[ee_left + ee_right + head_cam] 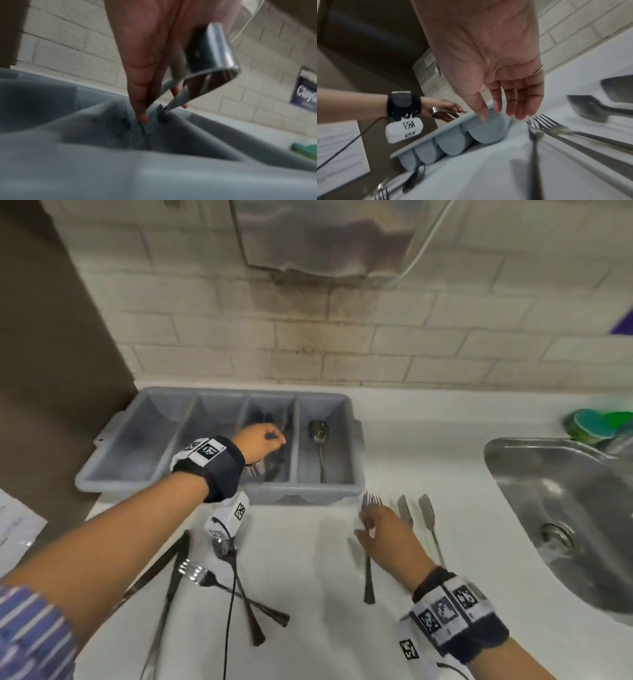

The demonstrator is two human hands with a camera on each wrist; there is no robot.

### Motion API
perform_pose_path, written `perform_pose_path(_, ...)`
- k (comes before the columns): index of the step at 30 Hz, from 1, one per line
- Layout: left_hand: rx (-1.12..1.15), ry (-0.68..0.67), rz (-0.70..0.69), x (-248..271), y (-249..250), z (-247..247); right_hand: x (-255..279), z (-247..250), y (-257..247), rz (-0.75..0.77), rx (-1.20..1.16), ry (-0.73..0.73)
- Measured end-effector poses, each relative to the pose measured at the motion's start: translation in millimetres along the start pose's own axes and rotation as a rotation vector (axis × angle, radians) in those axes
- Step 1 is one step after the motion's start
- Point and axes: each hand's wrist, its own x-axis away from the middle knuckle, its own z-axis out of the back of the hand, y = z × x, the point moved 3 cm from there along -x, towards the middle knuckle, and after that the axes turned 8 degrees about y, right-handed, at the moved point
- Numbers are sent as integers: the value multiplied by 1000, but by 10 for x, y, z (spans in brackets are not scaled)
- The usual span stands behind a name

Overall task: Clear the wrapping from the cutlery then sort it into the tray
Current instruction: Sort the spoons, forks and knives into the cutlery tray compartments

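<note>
Left hand [263,440] grips knife [212,56] over tray [102,470]; right hand [387,534] grip wide above fork [368,570].

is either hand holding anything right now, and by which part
The left hand pinches a piece of cutlery over the tray, fingers near its thin end. Which piece, I cannot tell. The right hand holds nothing.

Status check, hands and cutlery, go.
Left hand holds a utensil over the tray. Right hand open, above the fork. More cutlery loose on the counter.
</note>
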Motion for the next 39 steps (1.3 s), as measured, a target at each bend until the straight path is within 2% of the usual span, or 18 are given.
perform_pose_path(4, -134, -63, 28, -223, -154, -178, 256, -227, 201, -124, 23, -87)
perform_pose_path(7, -204, -86, 31, -296, -273, -293, 357, -370, 249, -150, 46, -123)
perform_pose_path(11, -228, -156, 26, -282, -341, -370, 347, -479, 275, -185, 48, -57)
perform_pose_path(14, -159, -88, -3, -196, -357, -292, 309, -521, 327, -227, 73, -58)
perform_pose_path(17, -56, 71, -83, 55, -351, -132, 307, -537, 325, -200, 215, -107)
perform_pose_path(19, 23, 152, -113, 299, -377, -37, 287, -525, 303, -187, 255, -73)
perform_pose_path(21, 95, 190, -126, 553, -438, 14, 240, -528, 291, -201, 223, -20)
perform_pose_path(27, 141, 229, -125, 1154, -658, 2, 174, -581, 226, -186, 254, -43)
perform_pose_path(33, 197, 242, -51, 1485, -754, -22, 80, -573, 160, -118, 358, -55)
perform_pose_path(35, 206, 262, -18, 1559, -795, 4, 48, -544, 148, -123, 347, -122)
perform_pose_path(39, 180, 309, 104, 1685, -885, 34, -11, -369, 110, -265, 158, -314)
